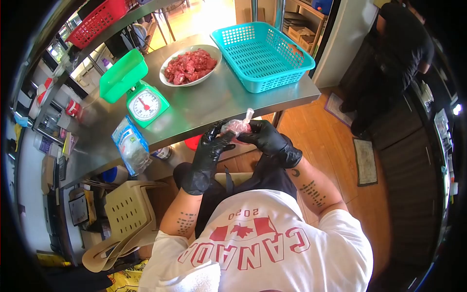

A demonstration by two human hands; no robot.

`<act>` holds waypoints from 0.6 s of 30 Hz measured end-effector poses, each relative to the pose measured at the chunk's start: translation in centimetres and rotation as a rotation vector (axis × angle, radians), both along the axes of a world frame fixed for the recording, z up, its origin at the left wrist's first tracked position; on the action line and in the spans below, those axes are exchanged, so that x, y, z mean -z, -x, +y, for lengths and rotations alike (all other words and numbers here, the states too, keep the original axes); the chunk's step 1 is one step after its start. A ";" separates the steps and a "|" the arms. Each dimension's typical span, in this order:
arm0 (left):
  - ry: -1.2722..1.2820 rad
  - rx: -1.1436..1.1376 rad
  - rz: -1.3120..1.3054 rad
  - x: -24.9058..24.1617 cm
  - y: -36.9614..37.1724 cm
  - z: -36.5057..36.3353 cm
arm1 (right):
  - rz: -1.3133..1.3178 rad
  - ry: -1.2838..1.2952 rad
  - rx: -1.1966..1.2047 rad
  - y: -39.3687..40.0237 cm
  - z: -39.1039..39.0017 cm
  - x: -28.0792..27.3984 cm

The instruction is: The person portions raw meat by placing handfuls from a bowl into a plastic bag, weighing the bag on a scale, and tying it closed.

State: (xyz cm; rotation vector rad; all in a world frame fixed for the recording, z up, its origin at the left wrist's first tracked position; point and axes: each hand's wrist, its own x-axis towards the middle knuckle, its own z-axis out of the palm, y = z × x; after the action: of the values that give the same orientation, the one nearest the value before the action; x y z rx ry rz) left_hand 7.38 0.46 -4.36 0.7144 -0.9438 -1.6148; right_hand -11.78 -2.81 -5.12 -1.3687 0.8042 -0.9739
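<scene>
Both my hands wear black gloves. Between them, just off the table's front edge, is a small clear plastic bag of raw meat [237, 127], its twisted top pointing up. My left hand [212, 142] grips the bag's left side, and my right hand [268, 141] has its fingers closed on the right side near the neck. Chunks of raw red meat [189, 65] fill a white bowl [181, 85] on the steel table [194, 107]. A green dial scale [144, 104] with a tray stands left of the bowl. A packet of plastic bags [130, 145] hangs partly over the table edge.
A turquoise plastic basket [275, 83] sits at the table's right end. A beige chair [127, 209] is at my left. Behind the table's left side is a shelf with a red basket [99, 22]. Another person [401, 48] in dark clothes stands at right by a counter.
</scene>
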 end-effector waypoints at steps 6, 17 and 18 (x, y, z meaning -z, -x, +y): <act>0.448 -0.104 -0.535 0.8 0.4 -0.6 | 0.113 -0.173 -0.056 0.6 -0.3 -1.2; 0.296 -0.155 -0.609 1.5 -0.5 -1.8 | 0.043 0.032 -0.213 0.6 0.8 0.0; -0.012 -0.129 -0.326 1.1 -0.3 -1.6 | 0.051 0.025 -0.169 0.8 1.2 -0.8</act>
State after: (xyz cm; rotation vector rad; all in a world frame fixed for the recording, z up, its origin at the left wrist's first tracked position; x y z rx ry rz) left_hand 7.73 -1.15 -5.46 1.0476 -1.0962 -1.4164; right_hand -12.56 -1.63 -4.31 -1.4628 0.7035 -0.8224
